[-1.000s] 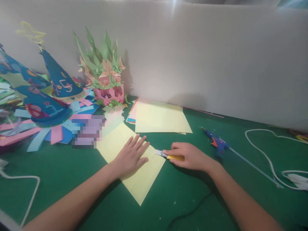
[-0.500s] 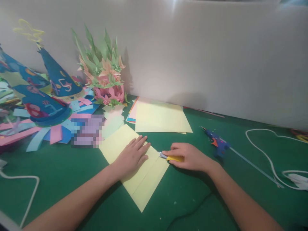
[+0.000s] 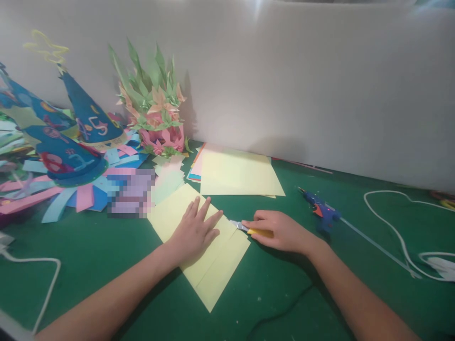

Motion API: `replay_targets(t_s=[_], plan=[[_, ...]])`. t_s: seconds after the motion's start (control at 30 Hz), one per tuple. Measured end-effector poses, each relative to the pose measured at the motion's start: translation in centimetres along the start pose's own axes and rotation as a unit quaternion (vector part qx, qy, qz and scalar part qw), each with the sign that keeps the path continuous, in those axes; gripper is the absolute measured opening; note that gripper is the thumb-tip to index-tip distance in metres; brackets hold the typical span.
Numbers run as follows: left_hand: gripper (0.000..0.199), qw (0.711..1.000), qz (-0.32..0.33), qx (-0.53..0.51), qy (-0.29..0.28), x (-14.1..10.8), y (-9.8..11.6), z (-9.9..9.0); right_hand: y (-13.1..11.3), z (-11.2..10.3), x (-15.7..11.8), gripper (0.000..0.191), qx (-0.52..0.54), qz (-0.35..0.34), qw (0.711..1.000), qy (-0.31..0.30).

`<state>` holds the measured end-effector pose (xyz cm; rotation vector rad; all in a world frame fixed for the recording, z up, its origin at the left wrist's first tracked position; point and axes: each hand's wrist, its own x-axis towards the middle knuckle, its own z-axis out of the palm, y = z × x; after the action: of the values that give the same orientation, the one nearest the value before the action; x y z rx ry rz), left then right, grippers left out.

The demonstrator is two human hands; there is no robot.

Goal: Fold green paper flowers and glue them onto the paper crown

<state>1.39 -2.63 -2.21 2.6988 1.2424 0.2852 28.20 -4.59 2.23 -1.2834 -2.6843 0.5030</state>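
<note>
A pale yellow sheet of paper (image 3: 227, 265) lies at a slant on the green table, with a straight cut or crease line running through its right part. My left hand (image 3: 195, 232) rests flat on the sheet, fingers spread. Just past the sheet's right edge, my right hand (image 3: 275, 229) grips a yellow utility knife (image 3: 261, 232). Its metal blade end (image 3: 239, 225) points left and lies at the paper's upper right edge. The fingers cover part of the knife's handle.
Behind lies a stack of coloured paper (image 3: 241, 173). A blue glue gun (image 3: 322, 208) with a long glue stick is at right, near a white cable (image 3: 398, 232). Blue party hats (image 3: 88, 113), a folded-paper pineapple (image 3: 156, 104) and a blurred-out purple item (image 3: 131, 192) stand left.
The knife's blade end has shifted slightly left at the paper's edge. My left fingers have spread wider on the sheet. A small edge now shows lifted or split by the blade.
</note>
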Motion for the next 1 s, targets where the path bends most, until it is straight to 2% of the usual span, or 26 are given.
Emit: replay_targets(t_s=[0.43, 0.6, 0.77, 1.0], plan=[[0.056, 1.0, -0.02, -0.001, -0.013, 0.0, 0.7, -0.3, -0.1, 0.3, 0.1, 0.035, -0.003, -0.026, 1.0, 0.016], [0.049, 1.0, -0.031, -0.005, 0.002, 0.3, 1.1, -1.1, -0.3, 0.6, 0.1, 0.035, -0.009, -0.026, 1.0, 0.006], [0.038, 0.998, -0.051, 0.019, 0.039, 0.5, 0.4, -1.0, -0.5, 0.6, 0.2, 0.036, -0.02, -0.025, 0.999, 0.003], [0.04, 0.997, -0.064, 0.032, 0.027, 0.2, 0.1, -0.5, -0.1, 0.2, -0.1, 0.035, -0.038, -0.026, 0.999, 0.014]])
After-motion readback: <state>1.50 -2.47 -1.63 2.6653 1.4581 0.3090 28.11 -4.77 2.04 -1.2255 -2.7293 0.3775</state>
